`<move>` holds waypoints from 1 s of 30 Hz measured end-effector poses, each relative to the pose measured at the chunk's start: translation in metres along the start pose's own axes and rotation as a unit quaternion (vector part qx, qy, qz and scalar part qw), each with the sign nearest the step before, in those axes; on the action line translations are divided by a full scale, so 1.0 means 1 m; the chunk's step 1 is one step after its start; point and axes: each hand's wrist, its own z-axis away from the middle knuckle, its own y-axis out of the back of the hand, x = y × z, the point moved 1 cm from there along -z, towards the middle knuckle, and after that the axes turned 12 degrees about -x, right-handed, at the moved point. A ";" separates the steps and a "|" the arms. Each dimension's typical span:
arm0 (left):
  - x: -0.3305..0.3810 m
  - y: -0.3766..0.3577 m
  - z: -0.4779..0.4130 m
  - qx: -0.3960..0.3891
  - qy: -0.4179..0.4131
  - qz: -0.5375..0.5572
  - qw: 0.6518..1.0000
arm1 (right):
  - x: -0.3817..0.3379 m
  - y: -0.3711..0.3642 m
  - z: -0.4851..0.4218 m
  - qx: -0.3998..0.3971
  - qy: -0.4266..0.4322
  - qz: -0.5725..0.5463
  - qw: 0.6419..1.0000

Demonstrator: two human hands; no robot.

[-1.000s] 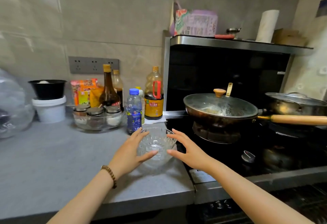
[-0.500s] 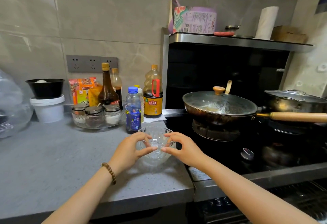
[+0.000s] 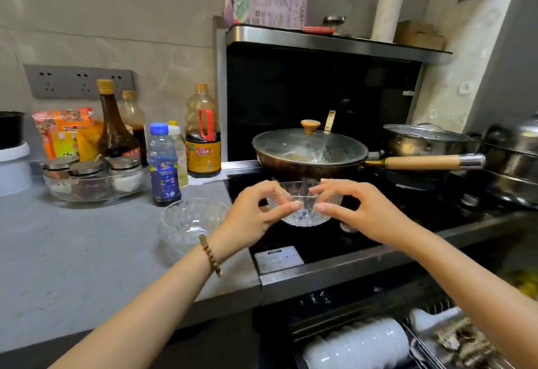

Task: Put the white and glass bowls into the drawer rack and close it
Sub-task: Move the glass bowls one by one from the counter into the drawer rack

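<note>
Nearest, at the bottom edge, the drawer rack [image 3: 416, 339] stands pulled out below the stove, with a row of white bowls [image 3: 358, 345] stacked on edge in its left part; what lies in its right part is too blurred to name.

Above it, both bare forearms reach forward and inward from the lower corners. The left wrist wears a beaded bracelet [image 3: 211, 255].

The left hand [image 3: 250, 217] and right hand [image 3: 366, 211] meet around a glass bowl [image 3: 305, 214], held upright in the air over the front of the black stove [image 3: 305, 240]. Each grip pinches the bowl at the rim: the thumbs lie along the near wall with their tips almost touching, the index fingers curl over the top edge, and the other fingers arch loosely.

Just left of the left hand, a second glass bowl [image 3: 189, 220] sits upright on the grey tabletop [image 3: 72, 252], near its edge beside the stove.

Behind that bowl stands a blue-capped bottle [image 3: 163, 164], with sauce bottles and a glass tray of jars further back by the wall. Behind the held bowl, a lidded pan [image 3: 308, 150] rests on the burner, its wooden handle pointing right.
</note>
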 end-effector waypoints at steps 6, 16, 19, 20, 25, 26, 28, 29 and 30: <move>-0.001 -0.095 -0.037 -0.122 0.007 0.100 0.987 | 0.040 0.031 0.080 -0.049 -0.065 -0.029 0.996; -0.057 -0.232 -0.053 -0.227 0.093 0.187 0.951 | 0.137 0.005 0.167 -0.063 -0.207 -0.203 0.955; -0.076 -0.264 -0.046 -0.226 0.123 0.196 0.946 | 0.165 -0.015 0.181 -0.063 -0.264 -0.240 0.932; -0.084 -0.274 -0.042 -0.226 0.143 0.203 0.942 | 0.173 -0.022 0.184 -0.065 -0.282 -0.256 0.922; -0.124 -0.317 -0.010 -0.209 0.273 0.245 0.907 | 0.212 -0.063 0.193 -0.047 -0.375 -0.347 0.858; -0.132 -0.323 -0.004 -0.207 0.291 0.235 0.904 | 0.221 -0.070 0.195 -0.034 -0.397 -0.354 0.846; -0.148 -0.330 0.011 -0.224 0.305 0.183 0.907 | 0.237 -0.081 0.197 -0.019 -0.432 -0.361 0.826; -0.157 -0.332 0.019 -0.247 0.304 0.143 0.909 | 0.244 -0.084 0.198 -0.016 -0.447 -0.366 0.816; -0.165 -0.333 0.028 -0.275 0.299 0.086 0.910 | 0.250 -0.087 0.199 -0.015 -0.465 -0.369 0.805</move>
